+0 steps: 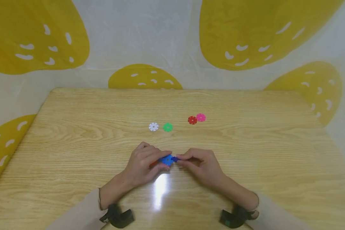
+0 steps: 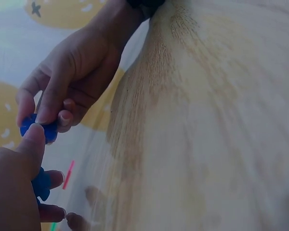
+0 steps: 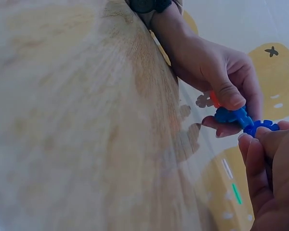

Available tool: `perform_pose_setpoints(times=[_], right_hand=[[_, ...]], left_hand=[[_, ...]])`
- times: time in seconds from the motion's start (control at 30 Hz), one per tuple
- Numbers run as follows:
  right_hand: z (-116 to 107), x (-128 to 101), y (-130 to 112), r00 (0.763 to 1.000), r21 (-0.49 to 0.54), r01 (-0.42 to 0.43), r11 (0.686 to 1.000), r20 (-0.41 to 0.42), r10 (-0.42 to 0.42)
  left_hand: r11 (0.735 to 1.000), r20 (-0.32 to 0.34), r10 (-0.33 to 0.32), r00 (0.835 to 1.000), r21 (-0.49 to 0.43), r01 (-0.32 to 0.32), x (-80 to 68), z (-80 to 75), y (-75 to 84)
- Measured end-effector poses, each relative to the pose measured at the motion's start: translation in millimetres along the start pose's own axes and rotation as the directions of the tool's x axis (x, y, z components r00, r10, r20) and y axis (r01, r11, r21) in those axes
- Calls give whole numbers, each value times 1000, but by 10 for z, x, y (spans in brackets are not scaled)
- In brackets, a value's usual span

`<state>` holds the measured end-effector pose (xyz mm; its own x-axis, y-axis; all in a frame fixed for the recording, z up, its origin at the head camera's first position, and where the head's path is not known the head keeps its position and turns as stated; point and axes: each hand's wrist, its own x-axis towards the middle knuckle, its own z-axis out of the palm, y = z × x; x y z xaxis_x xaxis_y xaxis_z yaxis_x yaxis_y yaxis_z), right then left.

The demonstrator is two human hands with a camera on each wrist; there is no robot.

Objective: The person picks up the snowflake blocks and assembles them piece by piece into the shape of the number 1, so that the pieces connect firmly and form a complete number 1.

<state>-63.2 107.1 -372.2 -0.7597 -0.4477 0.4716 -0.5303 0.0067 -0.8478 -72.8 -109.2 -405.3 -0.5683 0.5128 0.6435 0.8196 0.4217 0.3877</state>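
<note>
My left hand holds a light blue notched disc between thumb and fingers, low over the table's middle. Facing it, my right hand pinches a dark blue notched disc by its edge. The two discs meet at their rims; whether their slots interlock I cannot tell. In the right wrist view, an orange-red piece and a greyish notched piece show beside the light blue disc, partly behind the left thumb. Fingers cover much of the dark blue disc in the left wrist view.
Beyond the hands, a white disc and a green disc lie apart on the wooden table. Farther right, a red disc touches or overlaps a pink disc. A patterned cloth hangs behind the table's far edge.
</note>
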Motion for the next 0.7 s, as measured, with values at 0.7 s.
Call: perform_pose_setpoints(times=[0.7], right_hand=[[6, -20, 50, 998, 161, 12, 987, 56, -22]], left_hand=[[999, -18, 39, 999, -7, -39, -12, 42, 41]])
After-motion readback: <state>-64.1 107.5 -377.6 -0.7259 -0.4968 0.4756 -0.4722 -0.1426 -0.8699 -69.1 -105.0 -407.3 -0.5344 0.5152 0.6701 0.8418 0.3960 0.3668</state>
